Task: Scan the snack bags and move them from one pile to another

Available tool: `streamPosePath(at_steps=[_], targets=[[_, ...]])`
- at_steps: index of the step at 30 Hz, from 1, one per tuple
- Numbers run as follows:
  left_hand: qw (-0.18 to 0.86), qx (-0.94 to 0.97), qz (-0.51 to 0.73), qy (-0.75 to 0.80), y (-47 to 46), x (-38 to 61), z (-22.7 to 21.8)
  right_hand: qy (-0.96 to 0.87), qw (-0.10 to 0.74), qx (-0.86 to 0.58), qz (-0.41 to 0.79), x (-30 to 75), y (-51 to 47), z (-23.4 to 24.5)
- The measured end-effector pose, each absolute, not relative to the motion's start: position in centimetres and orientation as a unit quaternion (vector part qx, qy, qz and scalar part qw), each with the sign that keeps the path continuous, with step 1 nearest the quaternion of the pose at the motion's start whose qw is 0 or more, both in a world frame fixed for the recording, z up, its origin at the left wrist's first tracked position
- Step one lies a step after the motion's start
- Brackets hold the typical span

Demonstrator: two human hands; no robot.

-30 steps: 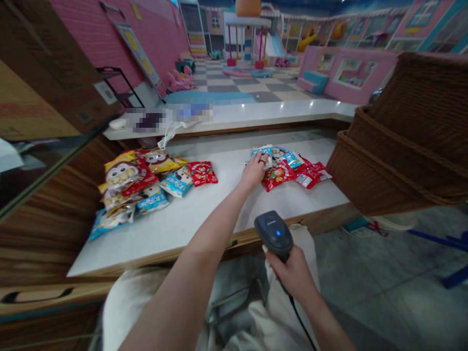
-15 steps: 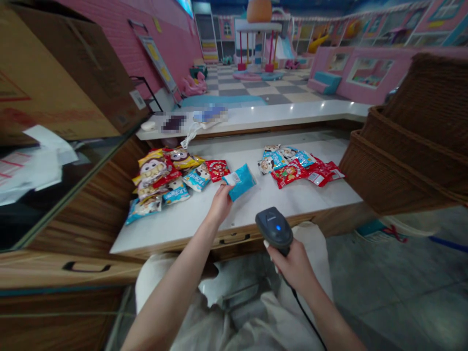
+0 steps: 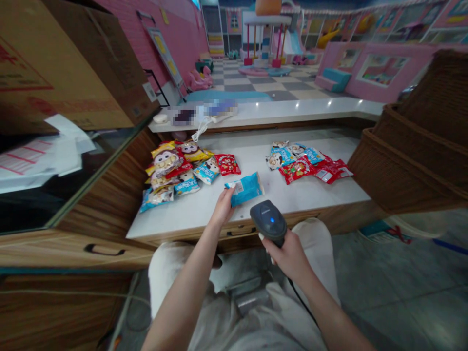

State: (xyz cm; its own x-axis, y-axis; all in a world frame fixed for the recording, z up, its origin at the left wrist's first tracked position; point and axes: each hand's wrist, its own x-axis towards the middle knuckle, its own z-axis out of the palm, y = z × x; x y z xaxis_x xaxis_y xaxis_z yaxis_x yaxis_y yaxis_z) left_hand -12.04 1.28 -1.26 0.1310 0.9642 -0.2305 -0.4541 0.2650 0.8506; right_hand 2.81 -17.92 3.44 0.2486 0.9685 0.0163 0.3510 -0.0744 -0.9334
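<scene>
My left hand (image 3: 224,207) pinches the left end of a blue snack bag (image 3: 247,189), whose barcode label faces up over the white counter (image 3: 256,209). In my right hand (image 3: 288,251) is a dark barcode scanner (image 3: 268,219) with a lit blue light, its head close to the bag's lower right. To the left lies a pile of snack bags: yellow ones (image 3: 164,161), blue ones (image 3: 187,183) and a red one (image 3: 228,164). A second group on the right has blue bags (image 3: 281,157) and red bags (image 3: 298,169).
Brown wicker baskets (image 3: 395,161) stand stacked at the right. A cardboard box (image 3: 91,63) and loose papers (image 3: 54,151) sit on the glass-topped cabinet at left. Behind, a raised white ledge (image 3: 278,112) carries blurred items and a white cable (image 3: 200,130). The scanner's cord (image 3: 303,304) hangs down.
The scanner has come nearer to the blue bag, and the bag has turned a little flatter and lower. The whole view has shifted slightly, so the counter appears further right.
</scene>
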Motion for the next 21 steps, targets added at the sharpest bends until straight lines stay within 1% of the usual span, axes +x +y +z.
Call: streamPosePath(at_steps=[8, 13, 21], targets=[[0.674, 0.322, 0.526, 0.406, 1.32, -12.24, -2.25, -0.520, 0.456, -0.633, 0.347, 2.02, -17.74, 3.76], [0.692, 0.324, 0.529, 0.369, 1.38, -11.89, -2.12, -0.531, 0.456, -0.630, 0.336, 2.04, -17.76, 4.00], [0.682, 0.318, 0.514, 0.412, 1.09, -12.38, -1.60, -0.517, 0.453, -0.636, 0.350, 1.99, -17.91, 3.92]])
